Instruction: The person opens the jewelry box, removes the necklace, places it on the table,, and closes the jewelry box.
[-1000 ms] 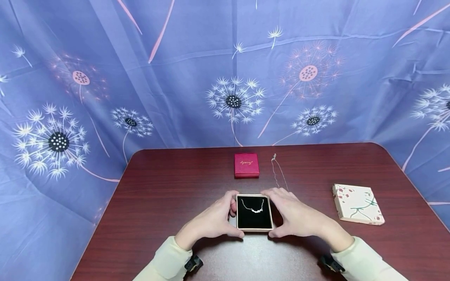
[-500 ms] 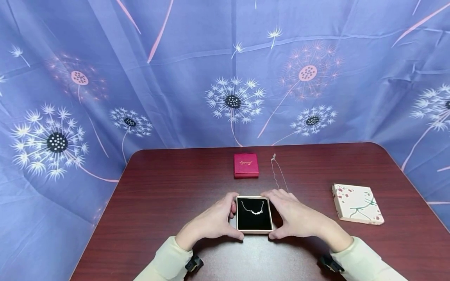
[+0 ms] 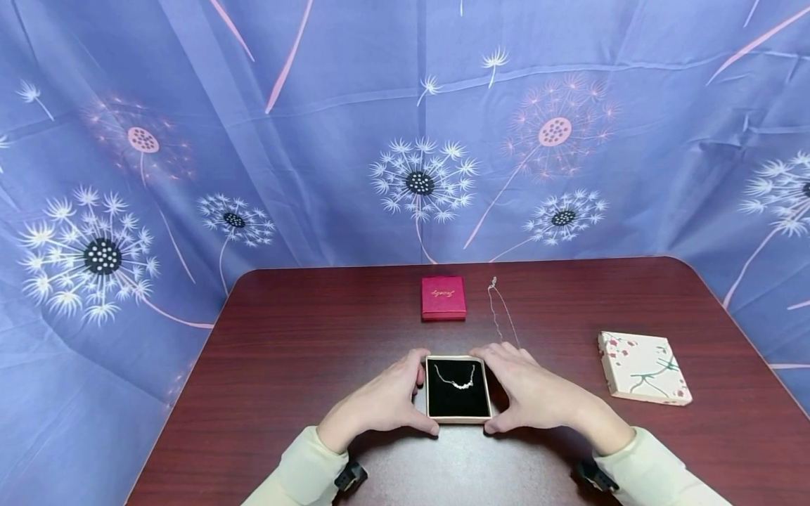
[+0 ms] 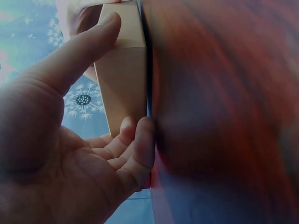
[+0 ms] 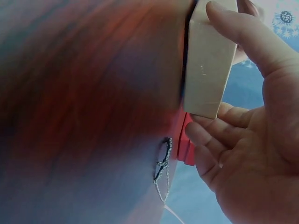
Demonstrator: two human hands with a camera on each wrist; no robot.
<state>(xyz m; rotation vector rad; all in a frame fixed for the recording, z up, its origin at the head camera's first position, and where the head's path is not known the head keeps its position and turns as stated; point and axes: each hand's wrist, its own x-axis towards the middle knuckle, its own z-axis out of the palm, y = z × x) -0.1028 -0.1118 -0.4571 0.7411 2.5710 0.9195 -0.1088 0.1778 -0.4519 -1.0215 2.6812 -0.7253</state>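
A cream jewelry box base [image 3: 458, 420] with a black lining sits low at the middle front of the table. On the lining lies a silver chain [image 3: 460, 386], curved, with small bright beads at its lowest part. My left hand [image 3: 386, 397] grips the box by its left side, thumb at the near corner and fingers at the far one. On the opposite side my right hand [image 3: 538, 386] grips it the same way. Both wrist views show the box's plain side wall [image 4: 122, 84] between thumb and fingers, close over the table.
Behind the box stands a small red jewelry box [image 3: 444, 296] with gold lettering. A second silver chain [image 3: 504, 309] lies beyond my right hand. The white floral lid [image 3: 644, 368] rests at the right. A blue dandelion-print cloth [image 3: 329, 140] hangs behind the table [image 3: 304, 323].
The box base has come slightly lower and nearer to me, with both hands still around it. The red box, the loose chain and the floral lid have stayed in place.
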